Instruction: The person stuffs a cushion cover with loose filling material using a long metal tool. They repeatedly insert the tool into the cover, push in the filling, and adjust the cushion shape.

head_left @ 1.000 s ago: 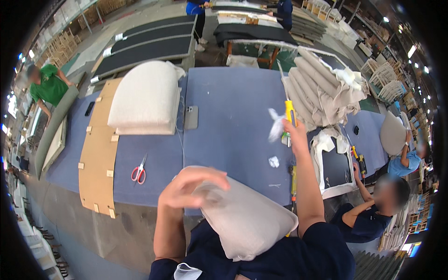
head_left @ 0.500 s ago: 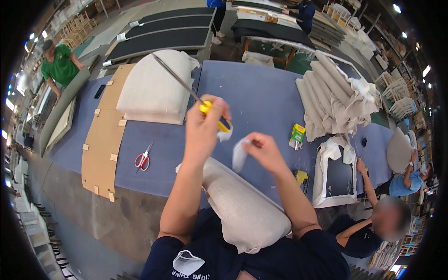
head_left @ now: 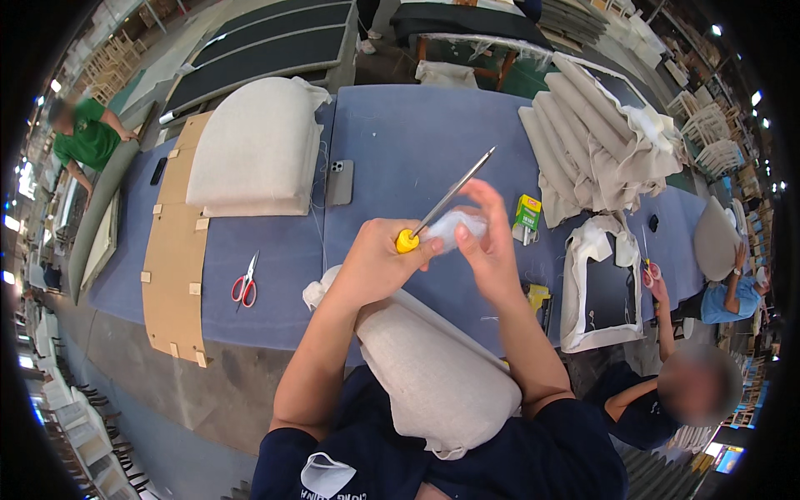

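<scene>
Red-handled scissors [head_left: 248, 277] lie on the blue tabletop [head_left: 417, 150], right of a long tan board [head_left: 173, 258]; farther off, a smartphone [head_left: 340, 183] rests near pale upholstered panels [head_left: 250, 150]. A green-and-yellow box [head_left: 527, 213] lies right.

A yellow-handled tool [head_left: 407, 241] is gripped in the left hand [head_left: 375, 258], its metal shaft pointed far and to the right. A white wad [head_left: 452, 228] is held beside the shaft by the right hand [head_left: 493, 254]. A beige-covered cushion [head_left: 442, 367] is seen nearer, below both hands. On the blue table [head_left: 417, 133], red-handled scissors [head_left: 244, 289] are laid left, a phone [head_left: 340, 182] farther off; beige fabric [head_left: 575, 137] is piled far right.
</scene>
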`<state>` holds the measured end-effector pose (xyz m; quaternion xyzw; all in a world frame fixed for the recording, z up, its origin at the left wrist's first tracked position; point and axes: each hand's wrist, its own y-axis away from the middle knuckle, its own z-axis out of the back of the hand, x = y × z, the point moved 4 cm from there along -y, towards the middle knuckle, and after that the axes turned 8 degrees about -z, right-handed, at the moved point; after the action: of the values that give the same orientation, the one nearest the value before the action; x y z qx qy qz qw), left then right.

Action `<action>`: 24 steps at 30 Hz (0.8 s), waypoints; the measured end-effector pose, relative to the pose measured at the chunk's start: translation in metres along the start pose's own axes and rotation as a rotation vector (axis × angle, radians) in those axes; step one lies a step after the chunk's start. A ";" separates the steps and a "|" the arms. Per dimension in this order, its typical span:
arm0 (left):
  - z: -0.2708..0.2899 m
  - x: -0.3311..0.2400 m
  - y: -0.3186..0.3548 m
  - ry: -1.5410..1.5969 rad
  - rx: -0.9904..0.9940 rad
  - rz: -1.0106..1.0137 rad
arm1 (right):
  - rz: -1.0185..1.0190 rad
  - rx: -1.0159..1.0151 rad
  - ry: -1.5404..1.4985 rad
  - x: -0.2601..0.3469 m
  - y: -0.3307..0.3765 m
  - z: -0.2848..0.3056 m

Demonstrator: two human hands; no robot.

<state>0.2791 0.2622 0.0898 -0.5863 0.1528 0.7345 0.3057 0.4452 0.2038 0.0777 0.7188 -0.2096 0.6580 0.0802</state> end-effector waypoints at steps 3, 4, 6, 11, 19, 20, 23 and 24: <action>0.002 0.002 0.002 0.194 -0.021 0.032 | -0.093 0.297 0.271 -0.014 -0.001 0.017; 0.003 0.002 0.004 0.195 -0.028 0.000 | -0.099 0.285 0.288 -0.021 -0.002 0.019; 0.007 0.003 0.005 0.197 -0.045 -0.060 | -0.123 0.237 0.247 -0.034 -0.009 0.020; 0.037 0.013 0.001 0.867 -0.193 -0.333 | -0.311 -0.061 0.069 -0.084 -0.045 0.102; 0.027 0.021 -0.027 0.250 -0.229 -0.186 | -0.043 0.236 -0.046 0.033 0.055 0.122; 0.029 0.025 -0.033 0.208 -0.232 -0.188 | 0.020 0.263 0.063 0.045 0.077 0.113; 0.029 0.032 -0.042 0.173 -0.247 -0.189 | 0.137 0.243 0.364 0.092 0.118 0.055; 0.028 0.033 -0.046 0.160 -0.228 -0.184 | 0.190 0.195 0.413 0.094 0.126 0.050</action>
<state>0.2820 0.3228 0.0717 -0.6852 0.0378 0.6670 0.2900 0.4435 0.0525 0.1439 0.5504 -0.1909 0.8127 -0.0108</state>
